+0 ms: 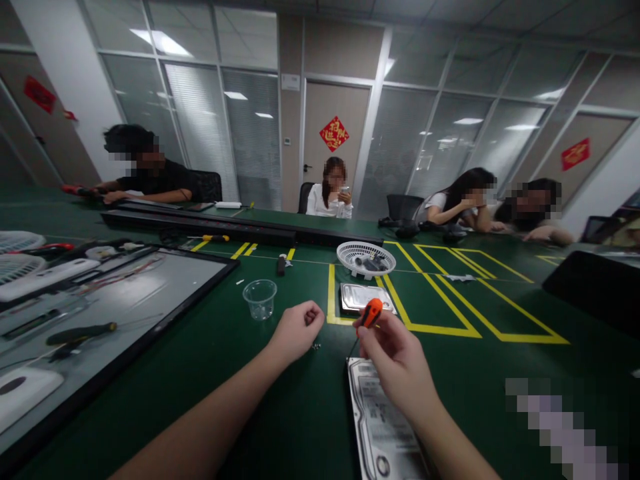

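My right hand grips a screwdriver by its orange and black handle. The thin shaft slants down to the upper left corner of a silver hard drive, which lies flat below that hand and is partly covered by it. To the left, my left hand is closed, its fingers curled inward; whatever they may hold is hidden. A few small screws lie on the table just beside its fingers. Left of that hand stands a clear plastic cup. A second hard drive rests beyond my hands, within a yellow taped outline.
A white basket holds dark small parts. At left lies a large black-framed panel carrying tools and white parts. Long black bars cross the far side of the green table. Several people sit around it. A black object stands at right.
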A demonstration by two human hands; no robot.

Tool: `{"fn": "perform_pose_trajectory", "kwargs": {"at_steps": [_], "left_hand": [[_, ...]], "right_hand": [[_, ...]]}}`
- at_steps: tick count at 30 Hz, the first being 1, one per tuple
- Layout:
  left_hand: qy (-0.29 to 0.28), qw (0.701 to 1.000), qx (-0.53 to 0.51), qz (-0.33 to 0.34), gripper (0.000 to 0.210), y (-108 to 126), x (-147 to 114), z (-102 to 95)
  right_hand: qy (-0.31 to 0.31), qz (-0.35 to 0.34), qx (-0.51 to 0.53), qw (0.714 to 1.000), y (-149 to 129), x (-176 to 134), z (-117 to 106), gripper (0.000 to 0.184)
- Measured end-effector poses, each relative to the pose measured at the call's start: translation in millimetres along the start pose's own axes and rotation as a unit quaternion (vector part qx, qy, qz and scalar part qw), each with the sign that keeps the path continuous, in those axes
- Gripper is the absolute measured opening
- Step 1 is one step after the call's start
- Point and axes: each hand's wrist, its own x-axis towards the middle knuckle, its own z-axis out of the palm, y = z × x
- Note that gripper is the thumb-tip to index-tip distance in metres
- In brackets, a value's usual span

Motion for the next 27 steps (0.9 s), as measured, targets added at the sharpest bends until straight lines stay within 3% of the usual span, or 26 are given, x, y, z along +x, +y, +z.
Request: {"fn": "perform_pose_trajectory", "kwargs": {"at_steps": [9,13,21,27], "left_hand": [[-0.003,1.000,-0.012,-0.009,0.022,0.0,-0.3,0.2],[-0.001,1.000,-0.014,-0.010,0.022,0.9,-0.9,-0.2],[-0.005,1.000,0.003,-0.006,0.021,5.5,-1.0,-2.0],[-0.005,1.000,0.007,-0.011,0.021,6.1,-1.0,-3.0]], "right_hand": [[0.027,0.003,0.033,0.999,1.9,2.6,2.7,0.025],[0.008,0.015,0.061,0.998,-1.4,2.4,3.5,0.025],[0.016,0.000,-0.017,1.000,4.1,2.5,-0.6,0.020],[0.020,0.009,0.008,1.000,1.5,3.4,0.1,0.023]]}}
